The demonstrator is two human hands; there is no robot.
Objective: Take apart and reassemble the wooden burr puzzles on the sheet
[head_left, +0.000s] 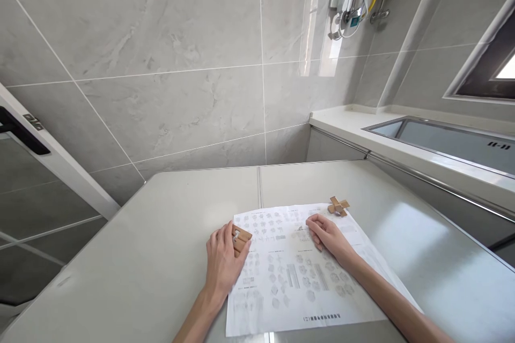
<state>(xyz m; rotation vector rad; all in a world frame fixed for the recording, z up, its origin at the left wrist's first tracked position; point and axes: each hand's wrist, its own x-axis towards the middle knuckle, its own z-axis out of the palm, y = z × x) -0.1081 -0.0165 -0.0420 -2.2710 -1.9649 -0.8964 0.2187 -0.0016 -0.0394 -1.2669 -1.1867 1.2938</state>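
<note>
A printed sheet of diagrams (298,273) lies flat on a pale grey table (153,236). My left hand (223,262) rests at the sheet's left edge with its fingers curled round several short wooden puzzle sticks (240,238). My right hand (328,236) lies on the upper part of the sheet, fingers bent and pressing the paper, holding nothing that I can see. Just beyond its fingertips an assembled wooden cross-shaped puzzle piece (338,206) sits at the sheet's top right corner.
A grey tiled wall (169,64) stands behind the table. To the right runs a white counter with a steel sink (450,142). A wall socket with cables (354,0) hangs above. A glass door with a black handle (24,134) is at the left.
</note>
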